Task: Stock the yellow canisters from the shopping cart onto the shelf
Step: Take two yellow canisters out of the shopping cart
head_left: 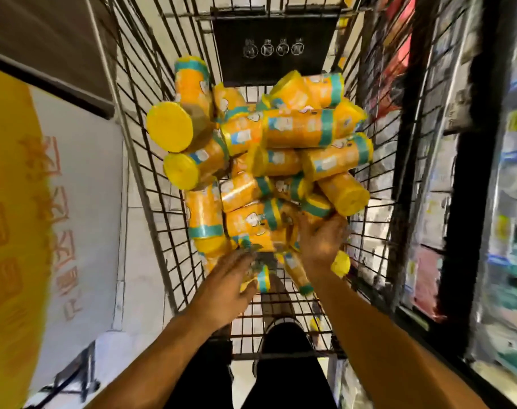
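From up here I see the shelf [446, 178] running down my right side, blurred, with packets I can't make out. On my left stands a white and yellow banner [59, 202]. Between them sits the wire shopping cart [151, 184], and it holds a loose heap of yellow canisters [280, 160] lying every which way, some end-on with their yellow lids toward me, most on their sides across one another. None has reached the shelf yet, as far as I can tell.

My left hand [221, 287] is low at the near end of the heap, fingers stretched forward onto a canister [263, 278] there; blur hides whether they curl round it, so I cannot tell if it has a hold. My right hand [322, 243] reaches in beside it, touching the canisters at the near right, and its fingers are just as unclear.

I judge these canisters to be light, stiff tubes with a glossy wrap, so likely slick. I'd take one round the middle of the barrel, not by the lid, and choose one from the top, since pulling a buried one could set the heap rolling.
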A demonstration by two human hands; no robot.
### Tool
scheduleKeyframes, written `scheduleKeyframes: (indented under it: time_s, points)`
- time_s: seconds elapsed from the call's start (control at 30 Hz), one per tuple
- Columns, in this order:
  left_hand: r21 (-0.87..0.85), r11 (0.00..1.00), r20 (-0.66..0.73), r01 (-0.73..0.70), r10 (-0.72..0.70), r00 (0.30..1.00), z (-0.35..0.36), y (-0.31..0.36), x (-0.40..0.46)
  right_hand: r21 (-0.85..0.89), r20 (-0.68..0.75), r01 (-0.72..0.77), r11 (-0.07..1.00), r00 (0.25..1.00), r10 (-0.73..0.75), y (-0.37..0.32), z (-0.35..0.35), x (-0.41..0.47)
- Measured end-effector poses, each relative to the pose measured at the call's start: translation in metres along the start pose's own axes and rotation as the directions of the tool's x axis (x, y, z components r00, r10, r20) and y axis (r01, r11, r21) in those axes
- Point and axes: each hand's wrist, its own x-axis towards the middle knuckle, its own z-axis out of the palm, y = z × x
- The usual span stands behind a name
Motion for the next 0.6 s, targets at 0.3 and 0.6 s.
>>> scheduleKeyframes:
  time_s: [0.3, 0.6]
  points:
    - [-0.03, 1.0, 0.054, -0.003, 0.004, 0.999, 0.001, -0.005, 0.009, 0.172, -0.021, -0.04, 0.984, 0.999, 0.044, -0.004, -0.019, 0.0]
    - [-0.408, 0.892, 0.136, 0.193, -0.149, 0.979, -0.05, 0.029, -0.05, 0.343, 0.5, -0.605, 0.719, 0.765, 0.406, -0.019, -0.124, -0.071]
